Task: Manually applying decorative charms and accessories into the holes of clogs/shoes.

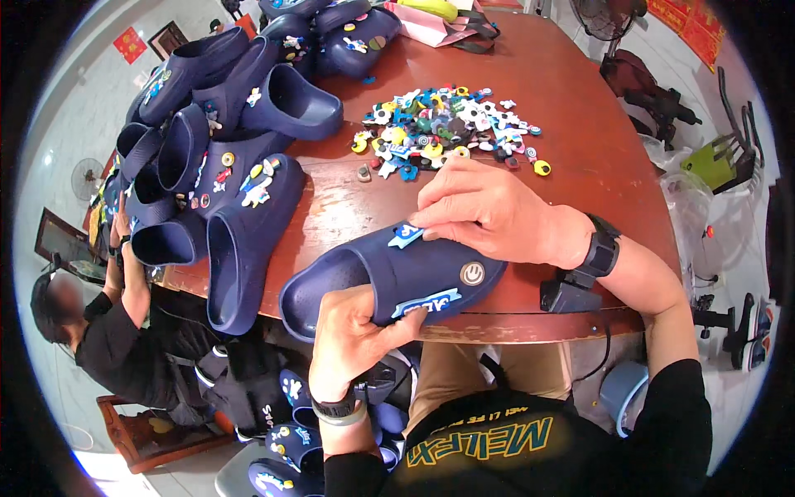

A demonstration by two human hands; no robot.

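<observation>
Gripping the near side of a navy clog by its opening, my left hand had its thumb against a blue ribbon-shaped charm. My right hand, apart from the left, pinched the end of a second blue charm on the clog's far side. The clog lay between my two hands at the near edge of the brown table, its toe toward my right; a round smiley charm sat near that toe. Beyond lay a heap of mixed charms, with more navy clogs piled leftward.
</observation>
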